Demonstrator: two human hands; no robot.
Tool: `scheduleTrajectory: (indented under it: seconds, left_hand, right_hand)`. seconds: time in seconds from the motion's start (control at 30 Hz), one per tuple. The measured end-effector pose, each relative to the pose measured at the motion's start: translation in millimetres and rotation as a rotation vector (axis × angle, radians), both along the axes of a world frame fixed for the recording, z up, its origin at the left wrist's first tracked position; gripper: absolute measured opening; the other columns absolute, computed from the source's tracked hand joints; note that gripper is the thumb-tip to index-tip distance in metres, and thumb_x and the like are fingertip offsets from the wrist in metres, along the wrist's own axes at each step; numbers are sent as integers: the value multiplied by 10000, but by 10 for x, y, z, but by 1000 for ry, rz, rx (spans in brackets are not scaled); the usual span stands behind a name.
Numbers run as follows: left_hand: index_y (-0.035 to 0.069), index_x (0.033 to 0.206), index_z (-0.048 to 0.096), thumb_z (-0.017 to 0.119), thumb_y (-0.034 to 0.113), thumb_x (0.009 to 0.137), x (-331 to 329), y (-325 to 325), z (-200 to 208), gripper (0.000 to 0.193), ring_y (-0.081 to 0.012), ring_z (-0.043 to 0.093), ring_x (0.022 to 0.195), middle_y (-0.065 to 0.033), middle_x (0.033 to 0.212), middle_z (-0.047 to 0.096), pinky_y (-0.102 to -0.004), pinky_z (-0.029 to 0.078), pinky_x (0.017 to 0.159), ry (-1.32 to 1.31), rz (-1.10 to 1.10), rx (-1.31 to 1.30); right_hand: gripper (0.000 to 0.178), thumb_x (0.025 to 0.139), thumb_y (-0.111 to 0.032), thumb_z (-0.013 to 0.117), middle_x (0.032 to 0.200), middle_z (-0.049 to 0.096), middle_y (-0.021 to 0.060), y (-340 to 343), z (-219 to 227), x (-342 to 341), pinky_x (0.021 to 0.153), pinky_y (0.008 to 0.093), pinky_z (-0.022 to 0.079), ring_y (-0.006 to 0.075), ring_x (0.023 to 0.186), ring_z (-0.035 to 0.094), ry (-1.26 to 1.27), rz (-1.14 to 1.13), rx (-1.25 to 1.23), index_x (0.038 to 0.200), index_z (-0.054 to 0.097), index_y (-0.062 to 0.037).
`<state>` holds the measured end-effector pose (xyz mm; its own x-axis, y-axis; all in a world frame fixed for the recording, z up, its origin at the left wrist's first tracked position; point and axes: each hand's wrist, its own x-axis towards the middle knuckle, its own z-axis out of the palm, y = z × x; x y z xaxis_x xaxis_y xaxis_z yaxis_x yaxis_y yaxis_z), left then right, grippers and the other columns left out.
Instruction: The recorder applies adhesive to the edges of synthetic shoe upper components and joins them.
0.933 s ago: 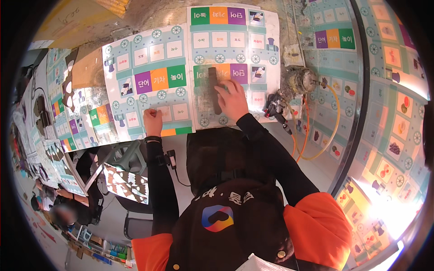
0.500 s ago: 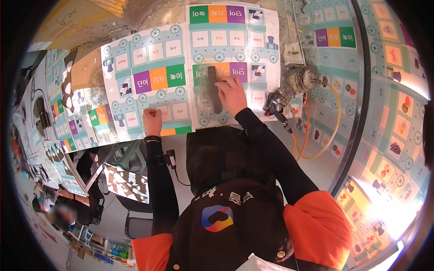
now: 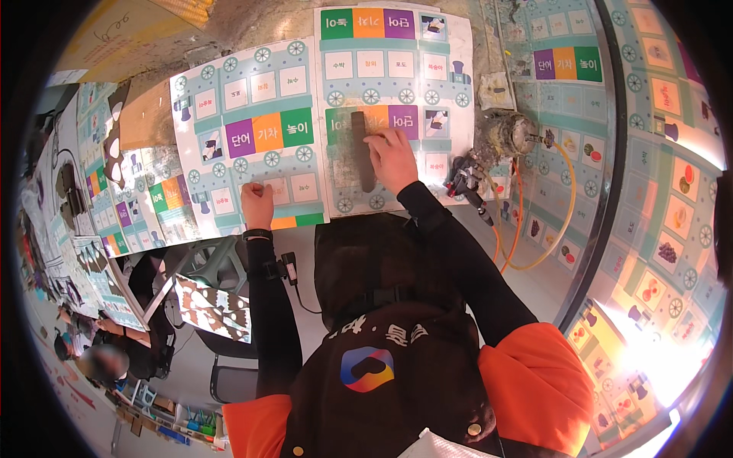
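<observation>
A long, narrow dark brown bar [image 3: 360,145] lies nearly upright in the picture on the right printed sheet [image 3: 370,65], over a green-and-orange heading. At its right edge the bent fingers of my right hand [image 3: 394,162] pinch it; their tips are partly hidden. My left hand [image 3: 258,204] rests on the left printed sheet [image 3: 263,172], closed, with thumb and fingers together; anything between them is too small to make out. Both sheets carry pale blue train wagons and word cards, and they meet between my hands.
Right of the sheets stand a grimy round metal fitting [image 3: 504,136] and a black-and-red tool [image 3: 467,183] with yellow and orange hoses [image 3: 571,198]. More printed sheets [image 3: 565,99] hang beyond a dark metal bar [image 3: 599,198]. Another person [image 3: 137,347] is at lower left.
</observation>
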<state>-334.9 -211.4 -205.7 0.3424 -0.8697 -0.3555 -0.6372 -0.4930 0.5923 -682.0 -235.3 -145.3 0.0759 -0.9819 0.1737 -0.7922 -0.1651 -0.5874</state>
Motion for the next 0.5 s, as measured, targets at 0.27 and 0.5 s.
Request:
scheduleTrajectory:
  seconds: [0.27,0.5]
  left_hand:
    - [-18,908,604,737,201,810,-3,0,15,274,-314,626,774,-146,838,632,-418,502,739,0,-3,-4]
    - [-14,905,604,739,202,811,-15,-1,14,272,-304,623,768,-142,835,629,-412,503,738,3,-3,-12]
  right_hand:
    - [188,799,-18,687,1005,578,91,24,-8,-6,860,432,505,324,1001,551,24,8,18,971,688,-94]
    - [170,802,-17,681,986,580,92,27,-24,-12,847,429,506,323,987,554,0,-1,9,955,688,-91]
